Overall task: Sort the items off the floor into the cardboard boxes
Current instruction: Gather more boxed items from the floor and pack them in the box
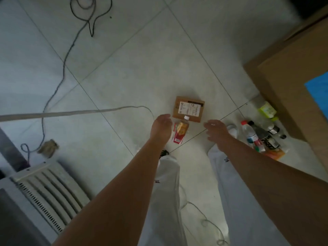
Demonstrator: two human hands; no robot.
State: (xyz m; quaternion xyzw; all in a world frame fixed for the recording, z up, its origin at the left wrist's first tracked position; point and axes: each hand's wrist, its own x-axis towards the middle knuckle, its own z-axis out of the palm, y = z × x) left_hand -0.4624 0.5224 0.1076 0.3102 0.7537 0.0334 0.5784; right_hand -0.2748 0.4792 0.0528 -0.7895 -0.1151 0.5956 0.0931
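The person stands on the pale tiled floor (124, 71) and reaches down with both bare arms. The left hand (160, 127) hangs with loose, slightly curled fingers and holds nothing; it is just beside a small bottle with amber liquid (182, 127) and a white cap. This bottle lies on a red and white packet (178, 137), and its cap touches the edge of a small brown parcel (189, 108) with a printed label on top. The right hand (217, 131) is also empty, fingers spread and relaxed, above the floor to the right of the parcel and not touching it.

Further right, near the person's white shoe (232, 130), several bottles (259, 134) lie together in a heap, clear ones and dark ones, with something orange (276, 153) under them. A big cardboard box (291, 68) stands close behind this heap, with a blue thing (318, 87) inside. At the left a dark cable (65, 57) runs over the tiles, and a white slatted appliance (46, 190) stands in the corner.
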